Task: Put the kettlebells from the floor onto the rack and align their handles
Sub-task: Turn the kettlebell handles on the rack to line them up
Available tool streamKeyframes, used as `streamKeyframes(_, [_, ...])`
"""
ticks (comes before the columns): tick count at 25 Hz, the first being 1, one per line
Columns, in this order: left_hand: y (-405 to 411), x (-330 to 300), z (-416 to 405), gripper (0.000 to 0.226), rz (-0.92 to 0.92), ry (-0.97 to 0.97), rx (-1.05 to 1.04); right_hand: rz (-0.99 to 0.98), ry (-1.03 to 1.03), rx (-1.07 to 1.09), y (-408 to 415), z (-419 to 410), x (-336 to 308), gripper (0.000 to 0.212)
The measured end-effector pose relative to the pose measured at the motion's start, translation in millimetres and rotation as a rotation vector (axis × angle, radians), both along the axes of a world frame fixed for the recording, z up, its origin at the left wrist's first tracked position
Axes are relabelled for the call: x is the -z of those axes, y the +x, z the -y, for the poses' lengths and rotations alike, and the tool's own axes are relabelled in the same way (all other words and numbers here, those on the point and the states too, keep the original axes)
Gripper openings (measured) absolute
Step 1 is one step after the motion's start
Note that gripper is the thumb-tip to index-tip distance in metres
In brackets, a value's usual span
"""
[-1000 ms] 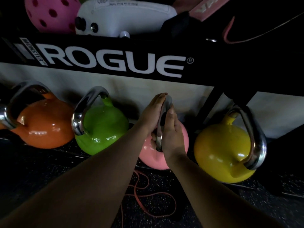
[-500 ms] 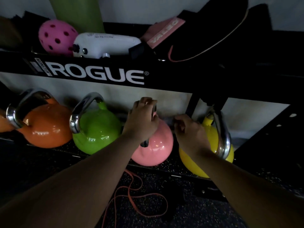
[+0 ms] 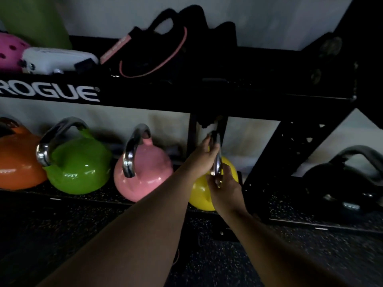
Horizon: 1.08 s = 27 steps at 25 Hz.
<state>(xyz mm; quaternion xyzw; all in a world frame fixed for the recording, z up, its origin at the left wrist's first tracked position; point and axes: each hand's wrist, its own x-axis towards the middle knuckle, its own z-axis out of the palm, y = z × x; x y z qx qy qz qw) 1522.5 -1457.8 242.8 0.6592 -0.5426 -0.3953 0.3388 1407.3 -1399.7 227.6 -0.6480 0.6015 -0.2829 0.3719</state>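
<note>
A black steel rack point(image 3: 238, 100) is filling the view, and everything below is placed relative to it. Its lower shelf is carrying a row of kettlebells so they sit off the floor. From the rack's left end, an orange kettlebell point(image 3: 18, 160) is sitting partly out of view, then a green kettlebell point(image 3: 80, 164), then a pink kettlebell point(image 3: 145, 172), each with its chrome handle turned roughly edge-on toward the viewer, which looks like the intended alignment. A yellow kettlebell point(image 3: 202, 193) is resting on the same shelf, just left of the rack's central upright post. Past the rack's angled right-hand brace, a black kettlebell point(image 3: 342, 187) is sitting low down; whether it is on the shelf or the floor is hard to tell in the dim light.

Both arms are reaching in to the yellow kettlebell. The left hand point(image 3: 202, 158) is wrapping the upper part of its chrome handle point(image 3: 216, 160), fingers curled over it. The right hand point(image 3: 224, 189) is gripping the lower end of the same handle, fingers closed round it. Holding it at two points probably gives leverage to twist the heavy bell until its handle matches the others.
</note>
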Motion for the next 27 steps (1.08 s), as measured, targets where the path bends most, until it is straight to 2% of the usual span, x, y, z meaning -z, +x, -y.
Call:
streamKeyframes(7, [-11.3,24.9,17.3,0.060,-0.059,-0.044,-0.070,0.086,-0.037,-0.045,-8.5,5.9,14.3,0.011])
streamKeyframes(12, [-5.8,31.2,24.2,0.059,-0.056,-0.068,-0.050,0.116,-0.129,-0.023,1.4,6.8,23.0,0.012])
streamKeyframes(16, [-6.2,30.4,23.3,0.057,-0.070,-0.119,-0.058,0.093,-0.098,-0.056,0.5,11.0,23.0,0.017])
streamKeyframes(19, [-5.3,30.0,23.2,0.059,-0.017,-0.054,-0.054,0.082,-0.043,-0.069,-4.0,14.1,20.4,0.019])
streamKeyframes(23, [7.8,26.2,16.6,0.069,0.068,-0.013,0.059,0.023,0.045,-0.098,-11.1,23.8,9.1,0.032])
streamKeyframes(27, [35.1,2.9,-11.2,0.061,0.308,0.034,0.146,-0.079,-0.082,-0.077,-33.0,33.1,-20.4,0.033])
